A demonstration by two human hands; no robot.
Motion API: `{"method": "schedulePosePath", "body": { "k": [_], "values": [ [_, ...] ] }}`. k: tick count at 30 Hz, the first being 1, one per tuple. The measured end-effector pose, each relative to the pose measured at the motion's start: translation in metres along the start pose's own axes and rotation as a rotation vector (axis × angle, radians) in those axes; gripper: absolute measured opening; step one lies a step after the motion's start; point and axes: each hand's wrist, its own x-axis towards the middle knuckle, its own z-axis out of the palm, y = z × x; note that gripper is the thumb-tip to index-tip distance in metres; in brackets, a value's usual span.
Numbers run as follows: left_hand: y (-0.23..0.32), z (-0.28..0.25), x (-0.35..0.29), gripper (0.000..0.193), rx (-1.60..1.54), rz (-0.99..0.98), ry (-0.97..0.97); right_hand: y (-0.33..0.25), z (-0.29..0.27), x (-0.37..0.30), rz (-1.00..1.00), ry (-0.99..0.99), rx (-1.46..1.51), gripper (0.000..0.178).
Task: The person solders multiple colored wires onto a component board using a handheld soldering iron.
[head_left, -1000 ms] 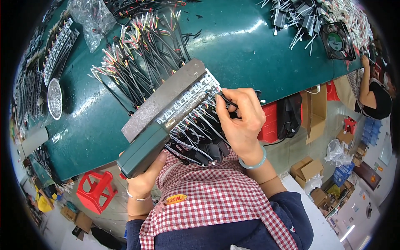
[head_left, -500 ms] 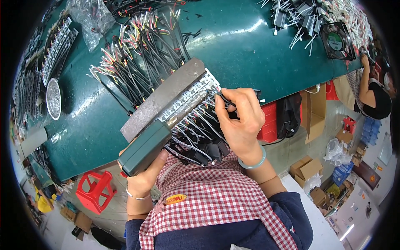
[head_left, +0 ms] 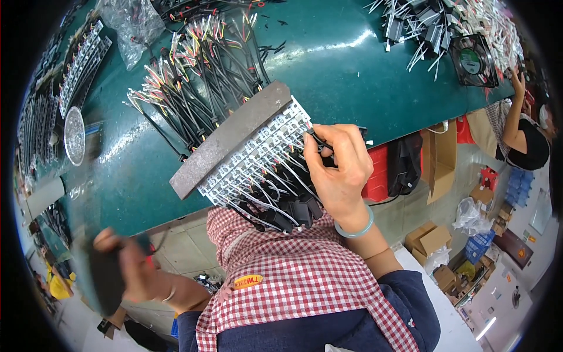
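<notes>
A white circuit-board panel [head_left: 258, 154] lies slantwise at the table's near edge, with a grey metal bar [head_left: 231, 141] along its far side. White wires [head_left: 272, 186] run from its near side toward small black housings [head_left: 296, 214] hanging by the apron. My right hand [head_left: 340, 164] pinches a black cable [head_left: 319, 141] at the panel's right end, fingertips close to the board. To the lower left, off the table, my left hand [head_left: 138, 267] is wrapped round a dark green hand tool [head_left: 99, 278]. Both are smeared by motion, and the tool's long barrel barely shows.
Black cables with stripped coloured ends [head_left: 202, 88] fan out beyond the bar. A small round dish [head_left: 75, 136] and stacked board strips [head_left: 82, 70] are at the left. A black fan [head_left: 474, 60] and loose housings [head_left: 416, 26] lie far right, near another person's arm [head_left: 516, 117].
My left hand has swung the green tool off the panel, down and to the left, uncovering the board's near half. My right hand stays at the panel's right end with the cable.
</notes>
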Motion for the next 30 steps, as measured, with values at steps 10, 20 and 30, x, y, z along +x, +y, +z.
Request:
{"method": "schedulePosePath", "body": {
  "k": [10,20,30],
  "values": [
    [-0.003,0.007,0.026,0.027,0.358,0.089,-0.179,0.001,-0.004,0.001,0.064,-0.031,0.03,0.021],
    [-0.016,0.061,-0.075,0.021,0.554,0.188,-1.053,0.015,-0.003,0.001,-0.096,-0.036,-0.015,0.029],
    [-0.021,0.06,-0.076,0.03,0.526,0.056,-1.162,0.019,-0.002,0.005,-0.231,-0.035,-0.068,0.033]
  ]
}}
